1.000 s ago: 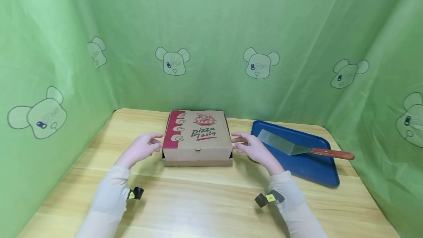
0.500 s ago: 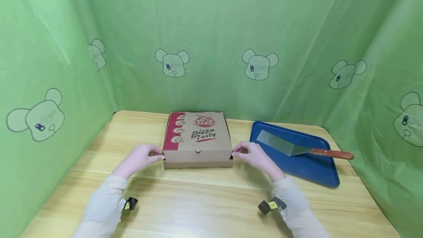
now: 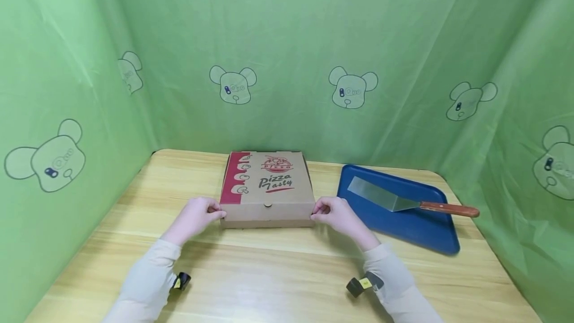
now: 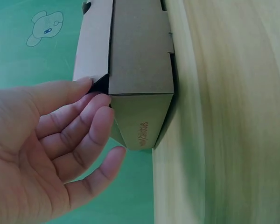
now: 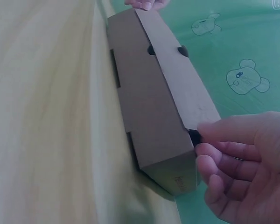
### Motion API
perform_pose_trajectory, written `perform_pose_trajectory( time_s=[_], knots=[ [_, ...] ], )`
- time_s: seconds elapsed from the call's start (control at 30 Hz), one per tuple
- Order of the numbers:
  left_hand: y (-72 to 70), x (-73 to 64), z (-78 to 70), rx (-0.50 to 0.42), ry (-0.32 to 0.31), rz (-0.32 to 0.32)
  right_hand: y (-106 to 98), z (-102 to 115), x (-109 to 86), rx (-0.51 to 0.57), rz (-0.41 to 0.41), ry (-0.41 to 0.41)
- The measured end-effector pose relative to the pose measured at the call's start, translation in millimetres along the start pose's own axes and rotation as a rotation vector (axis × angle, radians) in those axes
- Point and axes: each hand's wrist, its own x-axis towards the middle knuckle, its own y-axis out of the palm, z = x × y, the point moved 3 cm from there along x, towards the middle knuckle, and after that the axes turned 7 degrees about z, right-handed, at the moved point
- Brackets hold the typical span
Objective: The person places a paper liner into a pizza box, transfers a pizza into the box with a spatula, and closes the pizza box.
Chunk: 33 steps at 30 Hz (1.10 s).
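A cardboard pizza box with a red printed strip lies on the table, its lid down. The lid's front flap overlaps the box front, with a dark gap at the corner. My left hand pinches the flap's left corner, thumb in front and fingers at the side. At the opposite corner my right hand pinches the flap the same way. The box's lower front wall shows under the flap. What the box holds is hidden.
To the right a blue tray lies on the wooden table. Across it rests a metal turner, its wooden handle reaching past the tray's right edge. Green cloth hangs behind and on both sides.
Both hands have come in from beside the box and down to the lid's front corners, which they now pinch. The flap sits lower over the box front. Tray and turner have stayed put.
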Motion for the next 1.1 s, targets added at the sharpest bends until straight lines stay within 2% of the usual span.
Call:
perform_pose_trajectory(
  time_s=[0.3, 0.53, 0.9, 1.03, 1.1],
  knots=[
    [-3.9, -5.0, -8.8, 0.007, 0.016, -0.083, 5.6, 3.3, 1.1, -0.019, -0.131, 0.0],
    [-2.3, -3.3, -8.7, 0.011, -0.001, -0.112, 11.8, -0.2, 3.4, -0.011, -0.172, 0.039],
    [2.6, -0.9, -2.9, 0.006, -0.024, -0.123, 14.2, -3.4, 2.6, -0.002, -0.179, 0.046],
    [2.6, -0.2, -0.9, -0.017, -0.025, -0.092, 11.8, -3.8, 2.4, -0.013, -0.147, 0.018],
    [1.2, -0.2, 0.0, -0.048, -0.033, -0.054, 8.7, -3.9, 2.2, -0.006, -0.12, 0.016]
  ],
)
